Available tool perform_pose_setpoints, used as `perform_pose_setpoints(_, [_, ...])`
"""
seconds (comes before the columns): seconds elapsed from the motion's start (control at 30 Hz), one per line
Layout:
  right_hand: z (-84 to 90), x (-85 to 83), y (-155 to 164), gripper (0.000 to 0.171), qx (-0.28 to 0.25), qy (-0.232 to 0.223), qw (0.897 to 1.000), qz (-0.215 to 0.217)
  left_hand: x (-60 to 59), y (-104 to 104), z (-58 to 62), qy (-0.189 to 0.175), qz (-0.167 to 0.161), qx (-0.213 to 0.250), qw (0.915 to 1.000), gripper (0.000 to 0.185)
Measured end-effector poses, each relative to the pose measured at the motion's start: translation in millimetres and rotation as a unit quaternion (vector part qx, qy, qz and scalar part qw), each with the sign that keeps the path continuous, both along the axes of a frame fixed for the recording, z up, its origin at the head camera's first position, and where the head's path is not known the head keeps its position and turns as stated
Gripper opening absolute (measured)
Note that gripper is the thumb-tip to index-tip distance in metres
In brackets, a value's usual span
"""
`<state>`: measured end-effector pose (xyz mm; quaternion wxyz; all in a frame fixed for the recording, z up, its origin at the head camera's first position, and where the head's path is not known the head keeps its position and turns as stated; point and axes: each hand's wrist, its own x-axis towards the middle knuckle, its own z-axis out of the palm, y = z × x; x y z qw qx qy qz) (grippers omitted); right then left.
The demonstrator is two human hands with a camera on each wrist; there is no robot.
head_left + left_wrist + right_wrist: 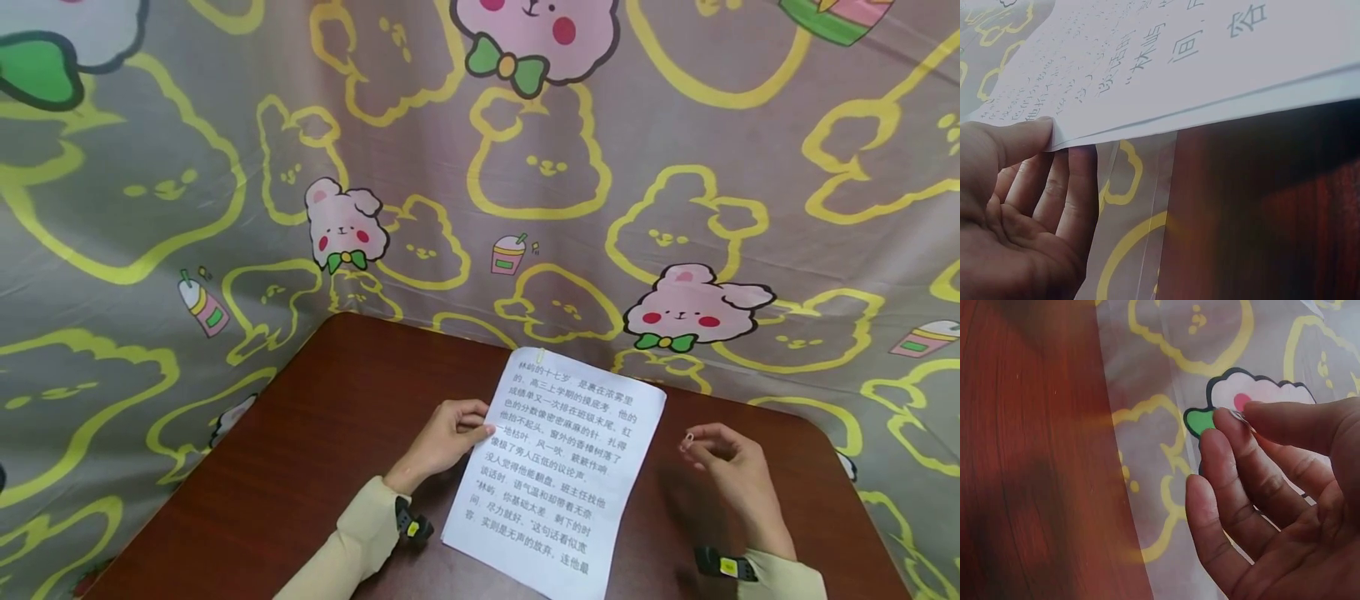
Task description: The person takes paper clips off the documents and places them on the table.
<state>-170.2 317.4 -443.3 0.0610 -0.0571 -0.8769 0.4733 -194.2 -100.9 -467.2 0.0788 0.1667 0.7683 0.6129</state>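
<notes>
A left hand (444, 437) pinches the left edge of printed sheets (558, 467) on a dark wooden table (315, 450); to their right, the right hand (731, 471) pinches a small paper clip (687, 438).

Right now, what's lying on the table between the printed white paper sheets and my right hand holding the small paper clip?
Nothing: in the head view only bare dark red-brown wooden table separates the white printed paper sheets from the right hand pinching the small paper clip.

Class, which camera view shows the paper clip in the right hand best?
The head view: the paper clip shows as a small pale loop pinched at the fingertips of the right hand, beside the paper. In the right wrist view the fingers hide nearly all of it. The left wrist view misses it entirely.
</notes>
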Motion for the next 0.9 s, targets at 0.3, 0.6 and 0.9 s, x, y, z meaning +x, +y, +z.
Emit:
perform_pose_setpoints(0.3, [-4.5, -0.9, 4, 0.021, 0.044, -0.042, 0.998, 0.035, 0.1, 1, -1.4, 0.002, 0.003, -0.003, 1.0, 0.016])
perform_pose_setpoints(0.6, [-12.2, -1.1, 6, 0.011, 0.067, -0.09, 0.991, 0.071, -0.1, 0, -2.3, 0.003, 0.008, -0.003, 1.0, 0.016])
perform_pose_setpoints(0.9, [-24.0, -5.5, 8, 0.02, 0.083, -0.108, 0.985, 0.109, -0.2, 1, -1.8, 0.002, 0.011, -0.004, 0.9999, 0.017])
